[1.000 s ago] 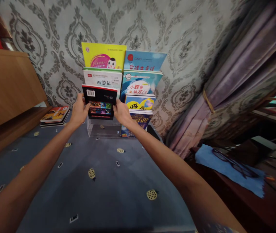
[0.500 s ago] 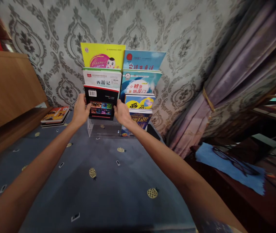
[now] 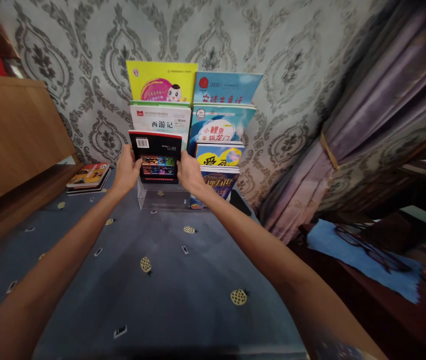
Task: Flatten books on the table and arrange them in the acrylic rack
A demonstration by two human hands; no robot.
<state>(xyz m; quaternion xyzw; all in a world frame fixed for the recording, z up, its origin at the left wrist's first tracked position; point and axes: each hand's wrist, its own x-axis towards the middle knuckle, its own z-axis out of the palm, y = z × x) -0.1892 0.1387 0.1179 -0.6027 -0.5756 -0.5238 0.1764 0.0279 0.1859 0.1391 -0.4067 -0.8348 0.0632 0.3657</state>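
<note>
A black book [image 3: 155, 156] with a barcode and a red top stripe stands upright in the left column of a clear tiered rack [image 3: 162, 196]. My left hand [image 3: 126, 170] grips its left edge and my right hand [image 3: 189, 171] grips its right edge. Behind it in the same column stand a white book [image 3: 160, 120] and a yellow book [image 3: 161, 81]. The right column holds several blue and yellow children's books [image 3: 218, 150]. The lowest left tier of the rack shows bare clear plastic.
The rack stands on a blue patterned cloth [image 3: 153, 280] against a damask wall. A small stack of books [image 3: 87, 177] lies to the left by a wooden headboard [image 3: 14, 135]. A purple curtain [image 3: 351, 125] hangs to the right; glasses rest on a blue cloth [image 3: 363, 252].
The black book has stayed held by both hands at about the same tier, shifting only slightly. The view has drifted a little.
</note>
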